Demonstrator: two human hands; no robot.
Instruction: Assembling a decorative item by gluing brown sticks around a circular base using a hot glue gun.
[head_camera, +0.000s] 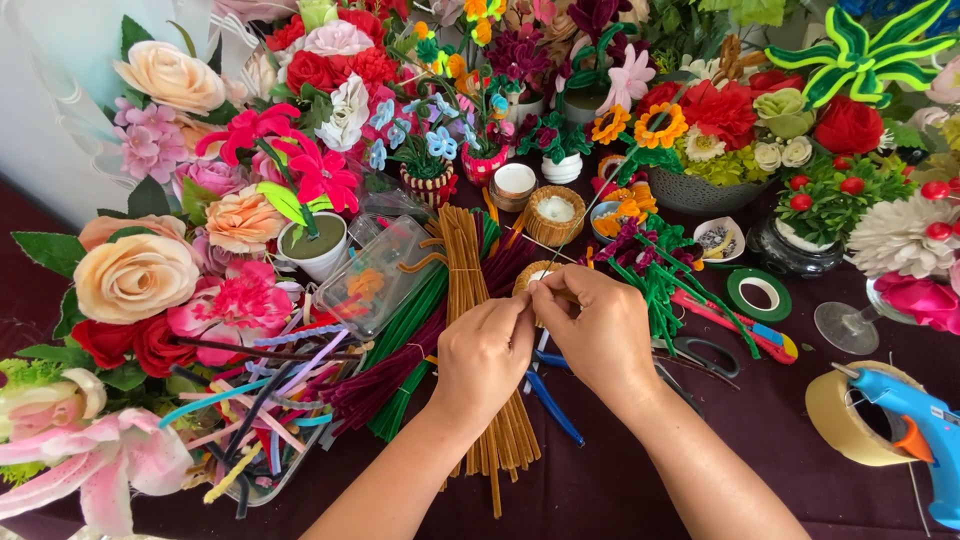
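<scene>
Tan pipe cleaners (480, 330) lie bundled on the dark purple tablecloth (760, 420), under both hands. Left hand (485, 355) and right hand (597, 330) meet fingertip to fingertip, pinching a thin wire stem (590, 205) just above a small woven basket (530, 277). Blue glue gun (915, 425) sits far right.

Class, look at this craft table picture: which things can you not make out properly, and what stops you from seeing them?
- Small piece pinched between left hand and right hand: head view, covered by fingertips.
- Blue pliers: jaws hidden under the hands.
- Blue glue gun: handle cut off by the right edge.
- Scissors: blades partly behind the right wrist.
</scene>
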